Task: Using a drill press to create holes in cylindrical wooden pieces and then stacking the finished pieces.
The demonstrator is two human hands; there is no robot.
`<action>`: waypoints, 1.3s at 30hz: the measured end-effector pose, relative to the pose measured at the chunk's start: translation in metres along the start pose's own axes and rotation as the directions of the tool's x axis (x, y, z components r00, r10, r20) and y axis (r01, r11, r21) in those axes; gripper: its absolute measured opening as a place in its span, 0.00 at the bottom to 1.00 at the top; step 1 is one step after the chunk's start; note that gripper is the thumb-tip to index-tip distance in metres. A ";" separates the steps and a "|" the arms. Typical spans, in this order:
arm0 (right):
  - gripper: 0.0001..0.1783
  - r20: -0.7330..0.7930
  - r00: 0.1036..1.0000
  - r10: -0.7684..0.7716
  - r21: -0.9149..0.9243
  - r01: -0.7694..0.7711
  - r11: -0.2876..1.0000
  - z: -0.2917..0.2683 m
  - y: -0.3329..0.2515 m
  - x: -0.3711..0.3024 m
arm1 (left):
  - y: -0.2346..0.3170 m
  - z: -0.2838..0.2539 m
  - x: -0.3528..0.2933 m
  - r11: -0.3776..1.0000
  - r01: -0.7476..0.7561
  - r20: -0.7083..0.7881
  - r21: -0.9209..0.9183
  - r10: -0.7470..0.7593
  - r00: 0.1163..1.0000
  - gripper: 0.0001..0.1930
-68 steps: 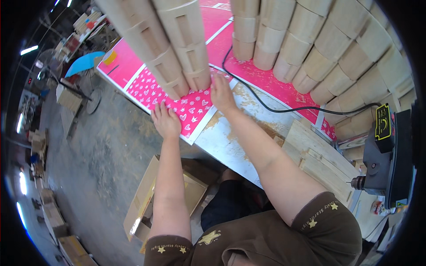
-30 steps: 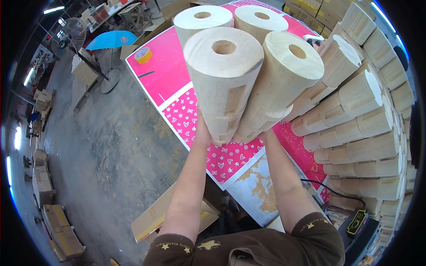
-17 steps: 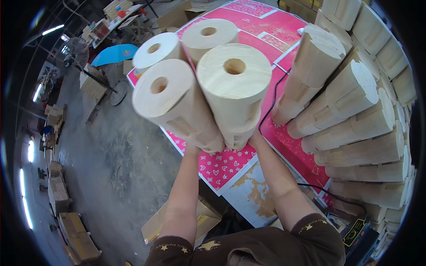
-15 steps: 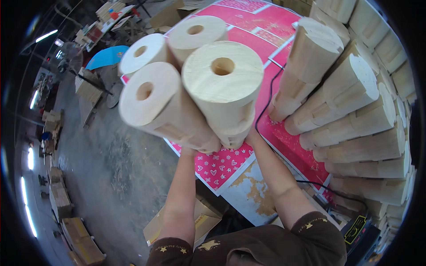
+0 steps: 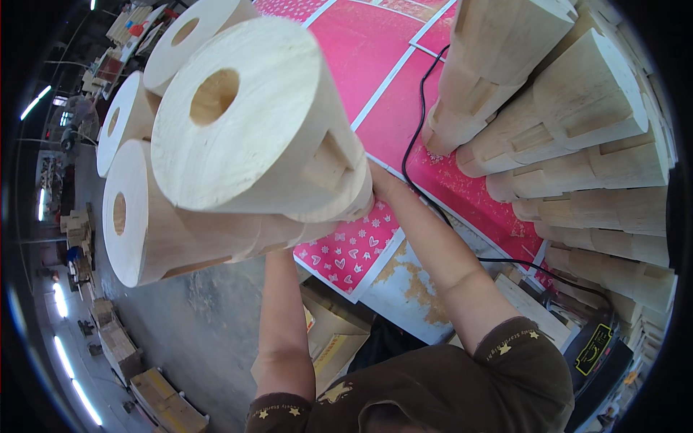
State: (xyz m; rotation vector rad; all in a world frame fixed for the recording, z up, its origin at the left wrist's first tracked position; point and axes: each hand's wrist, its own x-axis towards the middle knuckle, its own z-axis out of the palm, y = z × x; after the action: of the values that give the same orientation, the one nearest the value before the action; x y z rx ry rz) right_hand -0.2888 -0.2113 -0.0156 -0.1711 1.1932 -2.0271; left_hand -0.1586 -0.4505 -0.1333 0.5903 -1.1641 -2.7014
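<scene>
Stacked pale wooden cylinders, each top pierced by a round hole, stand at the left side of the table. The nearest column (image 5: 253, 137) is large in view and has a rectangular recess in its side. Left of it, another column (image 5: 188, 234) leans outward in the picture. Two more tops, one farther back (image 5: 206, 25) and one at the left (image 5: 124, 133), show behind. My right hand (image 5: 381, 182) is against the lower right side of the nearest column, its fingers hidden. My left forearm (image 5: 283, 317) reaches under the left column's outline, which covers that hand.
Pink patterned sheeting (image 5: 346, 249) covers the table. A black cable (image 5: 422, 115) crosses it. Many notched wooden columns (image 5: 556, 101) stand along the right. An open cardboard box (image 5: 336, 335) is below the table edge. Concrete floor (image 5: 198, 332) lies to the left, with cartons (image 5: 166, 404) farther off.
The near columns appear larger, and their tops have shifted left. My right hand is farther forward and left in view. The columns on the right also look closer.
</scene>
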 end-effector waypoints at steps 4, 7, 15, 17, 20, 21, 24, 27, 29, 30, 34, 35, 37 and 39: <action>0.37 -0.076 0.996 -0.057 -0.061 0.052 0.997 -0.002 0.010 -0.006 | 0.007 0.005 -0.010 0.996 -0.084 -0.068 0.032 0.086 0.994 0.31; 0.46 0.084 0.991 -0.107 -0.140 0.118 0.983 -0.031 0.034 -0.024 | 0.013 0.020 -0.036 0.946 -0.180 -0.053 0.269 0.201 0.978 0.34; 0.60 0.159 0.977 0.145 -0.773 0.031 0.634 -0.039 0.035 -0.017 | 0.045 0.077 -0.062 0.483 0.230 -0.061 0.845 -0.340 0.938 0.33; 0.55 0.173 0.973 0.150 -0.752 0.032 0.659 -0.033 0.031 -0.016 | 0.041 0.077 -0.060 0.493 0.129 0.010 0.860 -0.270 0.963 0.34; 0.46 0.192 0.969 0.158 -0.756 0.043 0.654 -0.031 0.028 -0.017 | 0.035 0.073 -0.055 0.512 -0.007 0.130 0.859 -0.205 0.970 0.35; 0.42 0.200 0.967 0.158 -0.779 0.059 0.624 -0.032 0.027 -0.017 | 0.033 0.071 -0.053 0.527 -0.043 0.178 0.849 -0.209 0.962 0.36; 0.38 0.303 0.941 0.148 -0.884 0.220 0.412 -0.051 0.037 -0.016 | 0.023 0.056 -0.048 0.562 -0.058 0.233 0.825 -0.245 0.941 0.36; 0.35 0.308 0.949 0.066 -0.919 0.279 0.280 -0.046 0.047 -0.021 | 0.007 0.036 -0.046 0.785 0.135 0.165 0.605 -0.289 0.943 0.36; 0.33 0.238 0.967 0.091 -0.833 0.155 0.532 -0.050 0.055 -0.016 | 0.012 0.042 -0.041 0.298 -0.379 0.440 0.876 -0.173 0.881 0.31; 0.33 0.244 0.966 0.081 -0.840 0.169 0.516 -0.052 0.057 -0.013 | 0.013 0.043 -0.038 -0.338 -0.708 0.667 0.620 -0.246 0.703 0.26; 0.33 0.270 0.962 0.040 -0.867 0.225 0.445 -0.055 0.054 -0.007 | -0.003 0.036 -0.028 -0.711 -0.546 0.730 0.443 -0.067 0.680 0.32; 0.32 0.265 0.964 0.027 -0.876 0.229 0.425 -0.059 0.052 -0.009 | 0.011 0.057 -0.029 -0.700 -0.611 0.794 0.369 -0.105 0.599 0.32; 0.32 0.308 0.951 0.011 -0.864 0.275 0.423 -0.052 0.063 -0.001 | 0.028 0.060 -0.035 -0.707 -0.642 0.823 0.295 -0.153 0.546 0.33; 0.32 0.331 0.944 -0.012 -0.861 0.307 0.405 -0.049 0.069 0.003 | 0.031 0.056 -0.034 -0.549 -0.653 0.744 0.521 -0.083 0.663 0.34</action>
State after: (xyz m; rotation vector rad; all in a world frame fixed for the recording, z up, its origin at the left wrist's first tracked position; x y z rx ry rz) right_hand -0.2761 -0.1982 -0.0982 -1.1191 2.0351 -1.1698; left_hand -0.1516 -0.4248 -0.0660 -0.5859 -2.8938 -0.2411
